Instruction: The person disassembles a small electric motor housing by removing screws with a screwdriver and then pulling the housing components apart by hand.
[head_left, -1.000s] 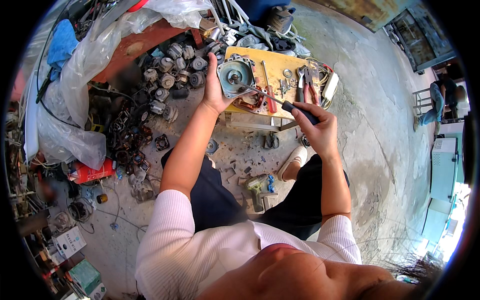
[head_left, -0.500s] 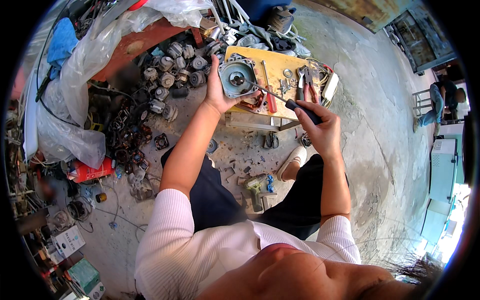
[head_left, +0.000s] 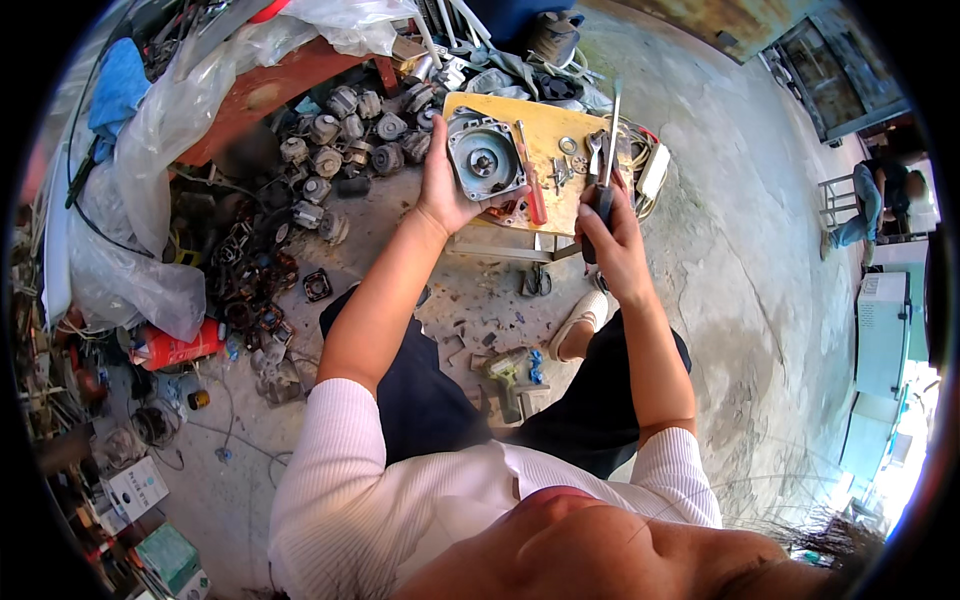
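My left hand is closed around the left and lower edge of a grey metal motor end cover, its round hollow and central hub facing up. In my right hand is a screwdriver, gripped by its black handle with the bare blade pointing up and away, apart from the cover. Under both hands stands a small yellow-topped table. On it lie a red-handled screwdriver, a metal ring and small metal parts. The pliers beside them are mostly hidden by my right hand.
Several used motors are heaped on the floor to the left, near a red container and clear plastic sheeting. A green power drill lies between my feet. Far right, another person bends beside a metal frame.
My right hand has drawn the screwdriver out of the cover's middle and swung its blade upright. The left hand still holds the cover, now turned slightly.
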